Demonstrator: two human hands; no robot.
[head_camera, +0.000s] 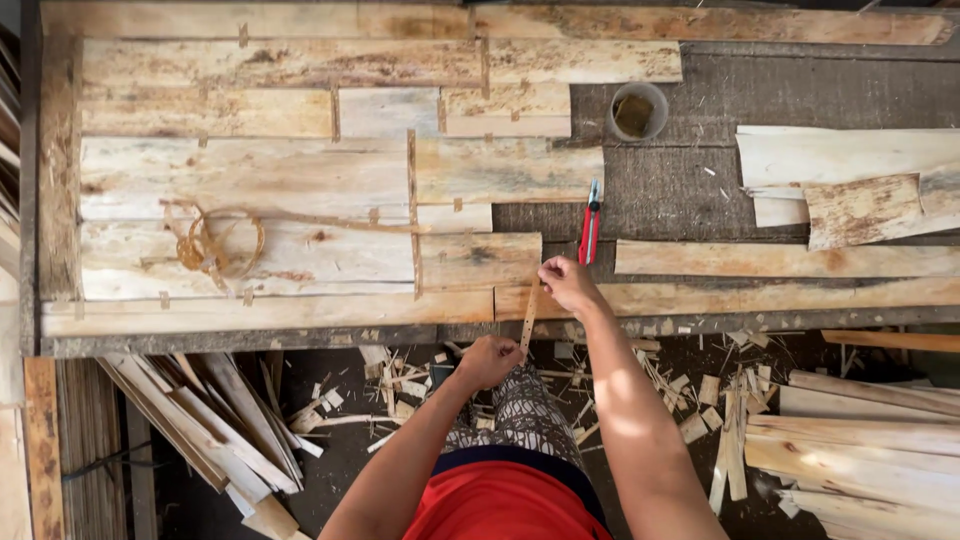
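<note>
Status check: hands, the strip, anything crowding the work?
Left hand and right hand both pinch a thin tape strip at the bench edge. Strip spans veneer sheets. Red utility knife lies close by.

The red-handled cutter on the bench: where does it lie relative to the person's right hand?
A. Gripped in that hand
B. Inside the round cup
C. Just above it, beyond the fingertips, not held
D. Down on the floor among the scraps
C. The red-handled cutter lies untouched on the bench just beyond the right hand, which instead pinches the top of a thin tape strip whose lower end the left hand holds.
</note>
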